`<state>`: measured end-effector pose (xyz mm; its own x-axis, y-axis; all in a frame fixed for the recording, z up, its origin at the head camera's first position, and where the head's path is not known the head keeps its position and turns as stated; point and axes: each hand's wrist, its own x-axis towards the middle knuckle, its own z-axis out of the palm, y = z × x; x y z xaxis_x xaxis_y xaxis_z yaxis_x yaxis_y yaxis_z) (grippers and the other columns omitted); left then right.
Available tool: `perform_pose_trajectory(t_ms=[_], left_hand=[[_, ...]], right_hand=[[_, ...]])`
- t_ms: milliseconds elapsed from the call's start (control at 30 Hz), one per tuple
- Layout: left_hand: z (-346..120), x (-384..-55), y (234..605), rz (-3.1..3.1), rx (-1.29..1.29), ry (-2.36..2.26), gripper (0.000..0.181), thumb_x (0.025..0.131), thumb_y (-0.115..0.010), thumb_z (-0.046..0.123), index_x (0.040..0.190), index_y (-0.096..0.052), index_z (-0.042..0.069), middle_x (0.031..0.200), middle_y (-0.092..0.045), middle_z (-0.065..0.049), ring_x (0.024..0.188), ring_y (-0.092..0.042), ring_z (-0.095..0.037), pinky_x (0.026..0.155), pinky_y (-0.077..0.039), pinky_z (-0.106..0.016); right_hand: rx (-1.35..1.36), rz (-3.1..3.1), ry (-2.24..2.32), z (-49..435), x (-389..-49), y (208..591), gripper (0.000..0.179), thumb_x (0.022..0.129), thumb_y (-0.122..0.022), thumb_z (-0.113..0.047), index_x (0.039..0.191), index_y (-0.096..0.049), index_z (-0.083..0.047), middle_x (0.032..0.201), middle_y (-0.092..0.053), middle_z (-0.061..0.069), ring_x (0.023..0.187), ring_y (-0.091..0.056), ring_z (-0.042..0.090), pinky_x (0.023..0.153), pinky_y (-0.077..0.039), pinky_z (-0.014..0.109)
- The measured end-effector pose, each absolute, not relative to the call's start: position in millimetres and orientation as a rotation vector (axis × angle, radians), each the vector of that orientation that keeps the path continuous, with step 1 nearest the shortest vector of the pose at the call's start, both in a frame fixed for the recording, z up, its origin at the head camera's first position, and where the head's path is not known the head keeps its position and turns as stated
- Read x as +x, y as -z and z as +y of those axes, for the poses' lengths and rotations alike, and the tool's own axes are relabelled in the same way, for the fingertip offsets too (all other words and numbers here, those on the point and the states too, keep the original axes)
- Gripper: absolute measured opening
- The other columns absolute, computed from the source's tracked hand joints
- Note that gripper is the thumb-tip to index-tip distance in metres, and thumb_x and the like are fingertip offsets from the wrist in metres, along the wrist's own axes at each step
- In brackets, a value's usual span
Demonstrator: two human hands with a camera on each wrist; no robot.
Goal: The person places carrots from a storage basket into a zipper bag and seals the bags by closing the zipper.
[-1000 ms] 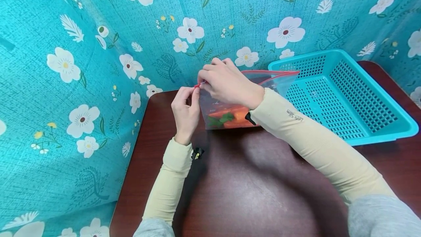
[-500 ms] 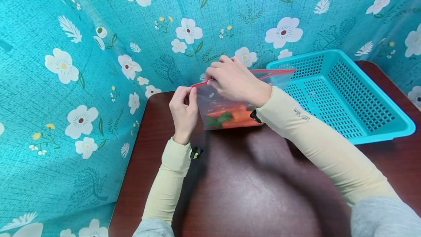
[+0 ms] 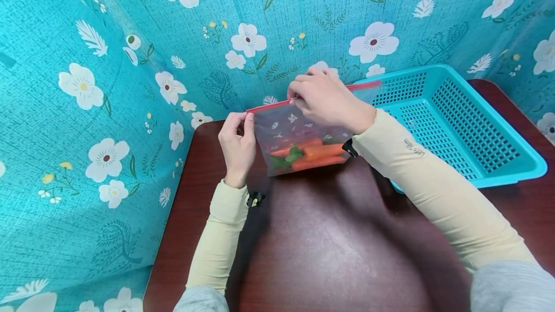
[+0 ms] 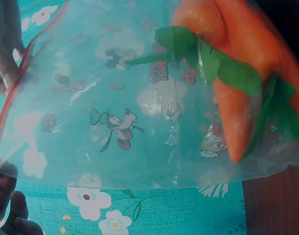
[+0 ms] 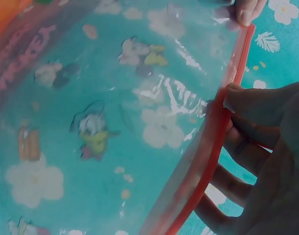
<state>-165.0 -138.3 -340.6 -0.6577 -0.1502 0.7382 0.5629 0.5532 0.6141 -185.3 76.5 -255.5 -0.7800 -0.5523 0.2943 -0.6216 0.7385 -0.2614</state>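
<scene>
A clear zip bag (image 3: 277,131) with a red zip edge (image 5: 218,127) and printed cartoon figures stands upright over the table. Inside, along its bottom, lie orange carrots (image 3: 321,154) with green leaves (image 4: 233,73). My left hand (image 3: 237,146) pinches the bag's top left corner between thumb and fingers. Farther right along the red edge, my right hand (image 3: 327,100) pinches the zip; the right wrist view shows its thumb on one side and fingers behind. The right hand hides part of the bag's upper right in the head view.
A turquoise plastic basket (image 3: 516,155) with slotted walls stands at the right, partly behind the right forearm. The dark brown table (image 3: 321,240) reaches toward the front. Blue flowered cloth (image 3: 130,90) hangs behind and along the left.
My right hand has slid rightward along the red zip, away from the left hand. The left hand shifted slightly left, still pinching the corner. The bag's right top, gaping before, now lies together.
</scene>
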Motion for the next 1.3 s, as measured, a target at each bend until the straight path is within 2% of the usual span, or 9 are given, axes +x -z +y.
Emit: perform_pose_trajectory(t_ms=[167,267,433,700,833,967,1133,1300], left_hand=[[-143,-166,341,-2.015,-0.295,1.187,0.025,0.096,-0.060,0.020,0.083,-0.069,0.000,0.080,-0.062,-0.014,0.069,-0.052,-0.019,0.063,-0.039,-0.023],[-147,-166,341,-2.018,-0.264,1.210,0.025,0.095,-0.061,0.019,0.084,-0.069,-0.001,0.080,-0.062,-0.014,0.069,-0.051,-0.018,0.064,-0.039,-0.022],[-153,-167,343,-2.014,-0.235,1.237,0.026,0.096,-0.060,0.019,0.084,-0.069,-0.001,0.080,-0.061,-0.016,0.070,-0.050,-0.016,0.064,-0.039,-0.023],[-161,-166,343,-1.993,-0.200,1.248,0.025,0.095,-0.061,0.018,0.084,-0.069,-0.003,0.080,-0.061,-0.016,0.071,-0.048,-0.010,0.065,-0.037,-0.021],[-165,-166,342,-1.997,-0.168,1.263,0.023,0.095,-0.061,0.016,0.086,-0.068,-0.004,0.083,-0.062,-0.019,0.073,-0.048,-0.009,0.067,-0.038,-0.022],[-168,-166,341,-2.004,-0.146,1.271,0.023,0.095,-0.061,0.016,0.088,-0.069,-0.004,0.085,-0.063,-0.020,0.074,-0.049,-0.009,0.067,-0.039,-0.023],[-172,-168,340,-2.010,-0.140,1.280,0.025,0.096,-0.060,0.019,0.090,-0.069,-0.003,0.085,-0.062,-0.018,0.075,-0.050,-0.008,0.068,-0.040,-0.023],[-174,-170,340,-2.034,-0.140,1.318,0.025,0.097,-0.058,0.019,0.094,-0.069,-0.003,0.088,-0.062,-0.017,0.077,-0.050,-0.007,0.069,-0.039,-0.021]], right_hand=[[0.896,-2.779,-0.523,89,-189,255,0.019,0.099,-0.050,-0.019,0.101,-0.069,-0.015,0.104,-0.067,0.001,0.110,-0.046,0.028,0.093,-0.033,0.053],[0.865,-2.784,-0.522,98,-190,256,0.019,0.099,-0.051,-0.019,0.101,-0.069,-0.014,0.103,-0.066,0.002,0.111,-0.045,0.030,0.091,-0.033,0.053],[0.832,-2.777,-0.505,111,-192,257,0.018,0.099,-0.052,-0.018,0.102,-0.069,-0.013,0.106,-0.067,0.004,0.099,-0.045,0.031,0.083,-0.034,0.049],[0.768,-2.806,-0.527,129,-192,255,0.020,0.098,-0.051,-0.016,0.103,-0.068,-0.009,0.107,-0.067,0.010,0.103,-0.045,0.032,0.083,-0.035,0.052],[0.709,-2.826,-0.489,138,-194,255,0.021,0.098,-0.050,-0.018,0.105,-0.068,-0.010,0.107,-0.066,0.010,0.099,-0.045,0.032,0.079,-0.034,0.049],[0.651,-2.837,-0.466,148,-197,258,0.022,0.099,-0.050,-0.019,0.107,-0.067,-0.010,0.109,-0.065,0.011,0.102,-0.045,0.034,0.077,-0.035,0.049],[0.580,-2.813,-0.458,156,-201,262,0.023,0.099,-0.051,-0.022,0.106,-0.067,-0.008,0.106,-0.067,0.013,0.093,-0.048,0.032,0.073,-0.039,0.047],[0.531,-2.849,-0.588,157,-203,266,0.027,0.100,-0.049,-0.023,0.114,-0.065,-0.006,0.111,-0.067,0.016,0.090,-0.054,0.032,0.073,-0.043,0.048]])
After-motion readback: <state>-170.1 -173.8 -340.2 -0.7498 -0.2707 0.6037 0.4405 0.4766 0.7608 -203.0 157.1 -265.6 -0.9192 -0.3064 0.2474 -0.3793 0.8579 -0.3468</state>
